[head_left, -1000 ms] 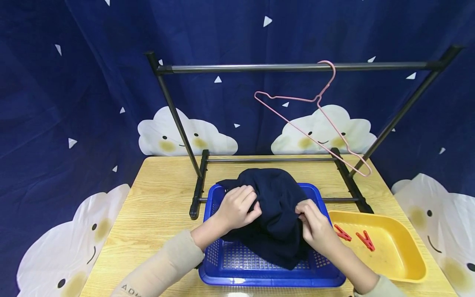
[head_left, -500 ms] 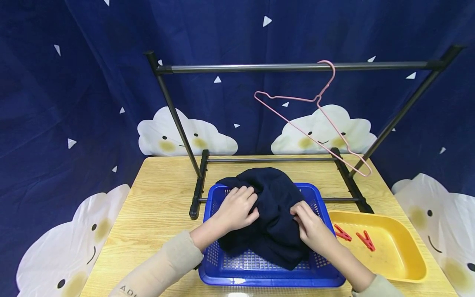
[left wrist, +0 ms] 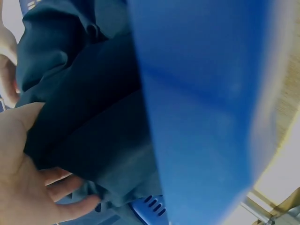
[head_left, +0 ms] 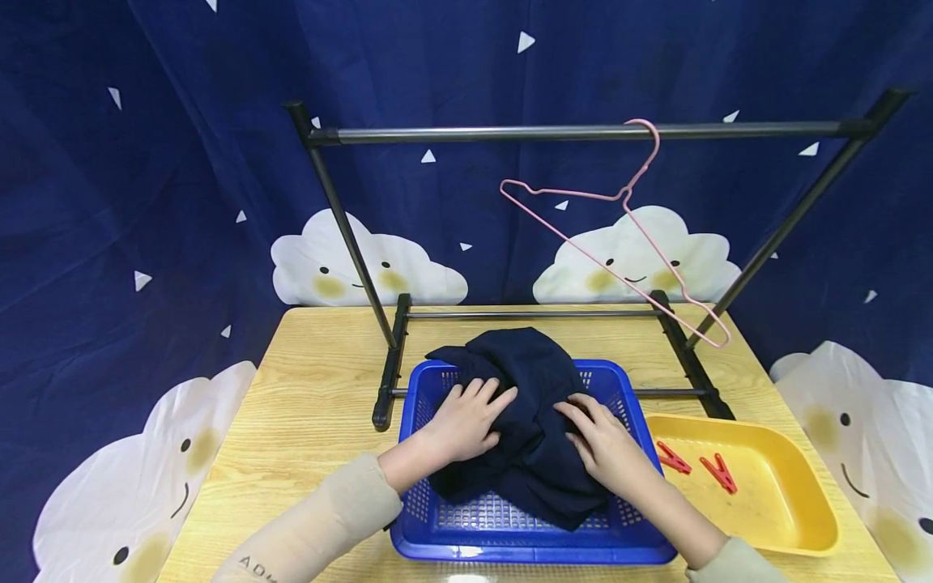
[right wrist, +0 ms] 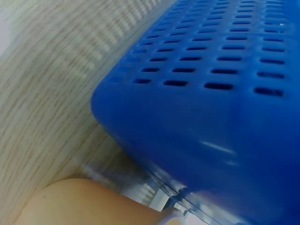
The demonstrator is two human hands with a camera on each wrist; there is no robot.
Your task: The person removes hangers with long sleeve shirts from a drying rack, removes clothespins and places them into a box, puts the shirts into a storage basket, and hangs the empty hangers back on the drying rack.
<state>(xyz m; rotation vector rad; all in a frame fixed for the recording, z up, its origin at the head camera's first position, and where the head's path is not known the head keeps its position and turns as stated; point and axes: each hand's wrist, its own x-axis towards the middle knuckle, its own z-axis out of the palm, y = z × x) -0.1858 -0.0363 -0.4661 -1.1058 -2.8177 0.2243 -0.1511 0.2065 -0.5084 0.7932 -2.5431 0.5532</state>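
A dark navy piece of cloth (head_left: pixel 535 397) lies bunched inside a blue plastic basket (head_left: pixel 532 551), its far part draped over the back rim. My left hand (head_left: pixel 466 421) rests on the left side of the cloth with its fingers spread. On the right side, my right hand (head_left: pixel 601 441) touches the cloth, fingers loosely bent and apart. Folds of the cloth (left wrist: pixel 93 108) fall beside the left palm in the left wrist view. The right wrist view holds mostly the basket's slotted outer wall (right wrist: pixel 211 117); the right hand is hidden there.
Behind the basket stands a black metal rack (head_left: pixel 466 134) with a pink hanger (head_left: pixel 627 194) hooked on its top bar. A yellow tray (head_left: pixel 809 494) with two red clothespins (head_left: pixel 720 472) sits to the right. A patterned blue curtain (head_left: pixel 182 202) surrounds the wooden table (head_left: pixel 313 389).
Both hands have loosened from their pinching pose and spread their fingers on the cloth. The right hand has shifted left, and the cloth's right side has drawn inward a little.
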